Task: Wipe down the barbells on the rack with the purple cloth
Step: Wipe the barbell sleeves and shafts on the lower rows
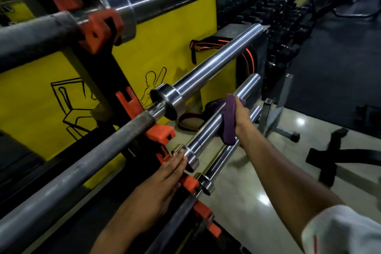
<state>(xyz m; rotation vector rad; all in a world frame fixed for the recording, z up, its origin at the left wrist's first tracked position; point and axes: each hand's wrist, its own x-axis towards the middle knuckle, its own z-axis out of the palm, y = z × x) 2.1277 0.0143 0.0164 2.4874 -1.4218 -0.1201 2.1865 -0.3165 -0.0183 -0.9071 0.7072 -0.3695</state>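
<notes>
1. Noted right hand [242,116] wrapped around the sleeve of the third barbell [208,132] down, fingers curled over the purple cloth [229,121], which draped across the sleeve under the palm.
2. Noted left hand [165,177] with fingers nearly straight, tips resting against that sleeve's collar [190,155]; gripped nothing.
3. Found cloth about midway along the sleeve, well outboard of the left fingertips.
4. Judged wiping under way on this bar; outer end beyond the right fingers not yet covered.
5. Could not tell whether the two upper barbells [206,66] or the lowest bar [226,156], just beneath the cloth, were wiped.
</notes>
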